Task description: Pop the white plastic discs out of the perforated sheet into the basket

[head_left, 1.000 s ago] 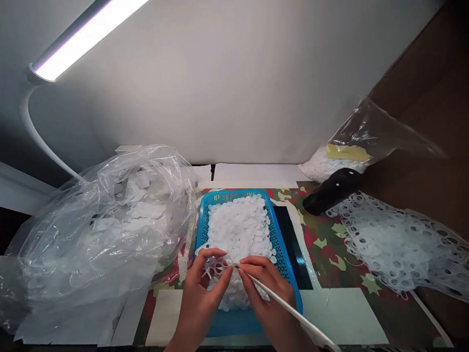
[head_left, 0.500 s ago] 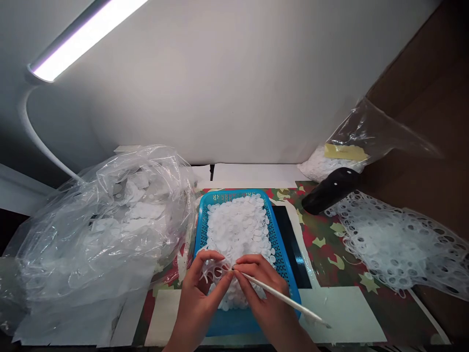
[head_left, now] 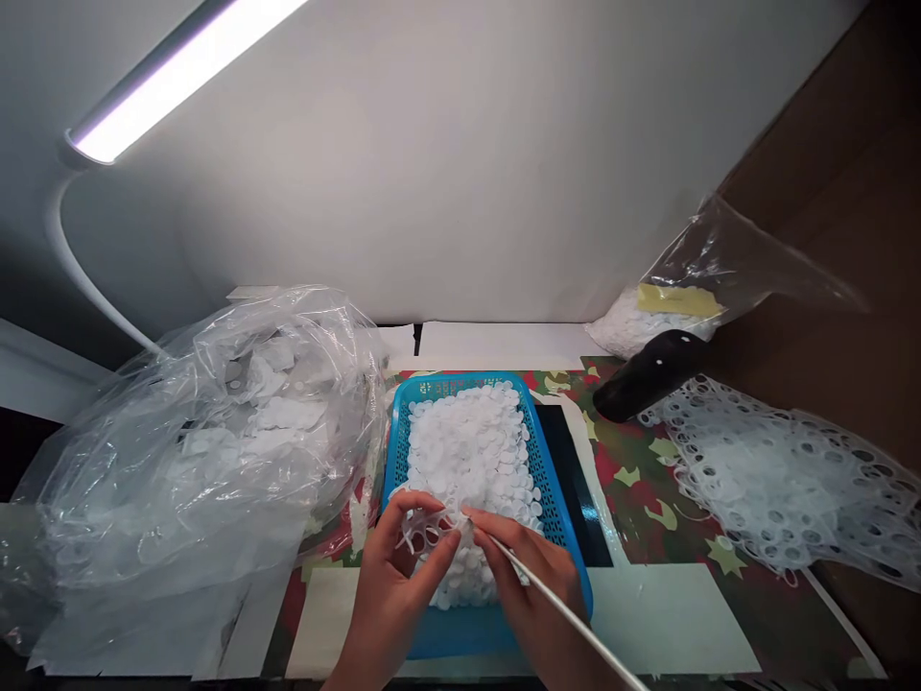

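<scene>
My left hand (head_left: 407,566) is closed, thumb and fingertips pinching a small bunch of thin white looped strips (head_left: 424,530). Close beside it, my right hand (head_left: 536,576) grips a slim white stick (head_left: 565,609) near its tip, and the shaft slants down to the lower right. The fingertips of both hands almost meet at the tip, and what exactly lies between them is too small to make out. Below them stands a blue plastic basket (head_left: 579,566) heaped with small white discs (head_left: 467,441).
Clear plastic bags (head_left: 208,461) with white pieces fill the left side. On the right lie a black object (head_left: 651,374), perforated translucent sheets (head_left: 784,470) and a bag of white pieces (head_left: 633,321). A lit lamp (head_left: 173,86) hangs at upper left over the camouflage-patterned mat (head_left: 648,499).
My right hand has shifted slightly right and turned, so the stick now points more steeply down toward the lower right. My left hand keeps its pinch on the strips.
</scene>
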Available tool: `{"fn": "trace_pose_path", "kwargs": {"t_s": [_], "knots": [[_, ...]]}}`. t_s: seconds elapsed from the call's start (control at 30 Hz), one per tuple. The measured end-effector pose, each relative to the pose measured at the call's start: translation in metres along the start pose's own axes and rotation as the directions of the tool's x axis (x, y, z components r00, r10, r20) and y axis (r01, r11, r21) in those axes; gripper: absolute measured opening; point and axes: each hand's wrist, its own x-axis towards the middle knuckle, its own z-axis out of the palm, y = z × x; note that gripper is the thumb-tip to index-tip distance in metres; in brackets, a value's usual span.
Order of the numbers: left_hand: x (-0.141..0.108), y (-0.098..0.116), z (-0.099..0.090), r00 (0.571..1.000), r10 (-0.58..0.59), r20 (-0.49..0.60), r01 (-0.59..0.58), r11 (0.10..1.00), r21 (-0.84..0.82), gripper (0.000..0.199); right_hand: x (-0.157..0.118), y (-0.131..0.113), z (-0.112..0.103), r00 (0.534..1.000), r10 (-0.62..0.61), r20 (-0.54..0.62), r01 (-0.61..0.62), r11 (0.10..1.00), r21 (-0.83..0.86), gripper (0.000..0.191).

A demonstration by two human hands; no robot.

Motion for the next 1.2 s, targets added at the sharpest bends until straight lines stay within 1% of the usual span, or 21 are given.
{"fn": "trace_pose_path", "kwargs": {"t_s": [0.1, 0.23, 0.3, 0.37, 0.5, 0.63, 0.73, 0.83, 0.93, 1.03, 1.1, 1.2], "knots": [[-0.001, -0.001, 0.000, 1.000, 0.003, -0.005, -0.003, 1.000, -0.002, 0.021, -0.002, 0.002, 0.000, 0.995, 0.066, -0.078, -0.065, 0.998, 0.012, 0.023], [0.000, -0.001, -0.001, 1.000, 0.004, 0.004, -0.005, 1.000, 0.018, 0.021, -0.006, 0.006, 0.000, 0.972, 0.167, -0.167, -0.162, 0.986, 0.044, 0.022], [0.001, -0.002, -0.002, 1.000, -0.004, 0.006, 0.004, 0.999, 0.034, 0.021, -0.007, 0.007, 0.000, 0.961, 0.207, -0.186, -0.197, 0.978, 0.067, 0.022], [0.002, -0.003, -0.003, 1.000, -0.020, 0.022, 0.019, 0.999, 0.041, 0.021, -0.007, 0.007, 0.000, 0.959, 0.213, -0.185, -0.201, 0.976, 0.083, 0.022], [0.003, -0.003, -0.002, 0.996, -0.049, 0.081, 0.046, 0.998, 0.034, 0.024, -0.005, 0.005, -0.002, 0.987, 0.112, -0.113, -0.106, 0.993, 0.057, 0.024], [0.002, 0.001, 0.001, 0.996, -0.046, 0.073, 0.042, 0.997, 0.062, 0.027, -0.001, 0.005, -0.003, 0.998, 0.018, -0.057, -0.014, 0.998, 0.065, 0.028], [0.002, 0.003, 0.003, 0.996, -0.055, 0.074, 0.047, 0.994, 0.095, 0.031, 0.001, 0.004, -0.003, 0.998, -0.056, -0.037, 0.058, 0.996, 0.070, 0.031], [0.004, 0.005, 0.004, 0.994, -0.084, 0.068, 0.077, 0.993, 0.091, 0.031, 0.002, 0.003, -0.004, 0.994, -0.106, -0.030, 0.108, 0.992, 0.060, 0.032], [0.005, 0.005, 0.005, 0.995, -0.090, 0.039, 0.087, 0.993, 0.078, 0.029, 0.003, 0.005, -0.003, 0.986, -0.167, -0.026, 0.168, 0.985, 0.029, 0.031], [0.005, 0.003, 0.005, 0.997, -0.072, 0.009, 0.071, 0.994, 0.082, 0.029, 0.004, 0.006, -0.002, 0.971, -0.236, -0.032, 0.235, 0.972, -0.009, 0.032], [0.005, 0.002, 0.005, 0.999, -0.050, 0.006, 0.049, 0.994, 0.098, 0.027, 0.004, 0.005, -0.002, 0.973, -0.227, -0.034, 0.226, 0.974, -0.021, 0.034], [0.005, 0.001, 0.004, 1.000, -0.025, 0.011, 0.024, 0.993, 0.119, 0.025, 0.004, 0.002, -0.004, 0.988, -0.135, -0.074, 0.134, 0.991, -0.018, 0.039]]}}
